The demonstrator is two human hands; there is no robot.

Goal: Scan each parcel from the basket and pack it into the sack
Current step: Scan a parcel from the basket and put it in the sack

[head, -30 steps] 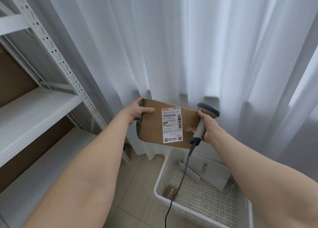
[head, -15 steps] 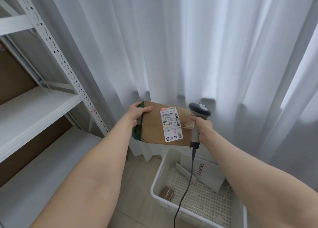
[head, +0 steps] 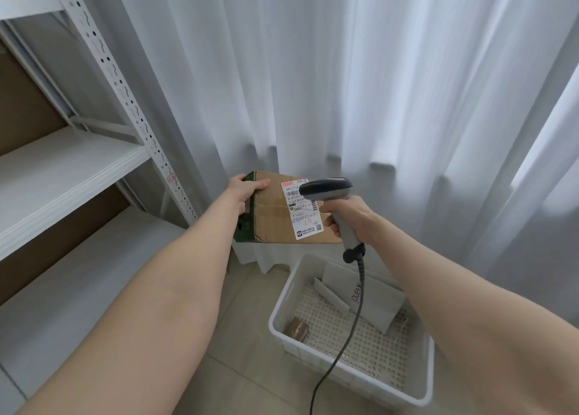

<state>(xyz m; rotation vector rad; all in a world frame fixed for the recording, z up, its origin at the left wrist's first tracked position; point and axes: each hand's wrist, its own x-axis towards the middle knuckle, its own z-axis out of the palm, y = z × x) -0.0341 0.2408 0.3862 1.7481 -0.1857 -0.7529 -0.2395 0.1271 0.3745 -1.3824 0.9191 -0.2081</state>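
Right, above the basket (head: 282, 301) my left hand (head: 242, 192) is gripping the parcel (head: 272, 223) label-up so the scanner (head: 326, 189) my right hand (head: 347, 217) is clutching can read it.

Brown cardboard parcel (head: 272, 217) with green end, grey scanner (head: 329, 192), white perforated basket (head: 282, 308), white curtain (head: 344, 69)

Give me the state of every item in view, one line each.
Cardboard parcel: held in the air, label facing the camera.
Left hand: grips the parcel's left end.
Scanner: head in front of the label's top right corner.
Right hand: grips the scanner handle.
Basket: on the floor, parcels inside.
Grey mailer: lying in the basket.
Small brown parcel: in the basket's near left corner.
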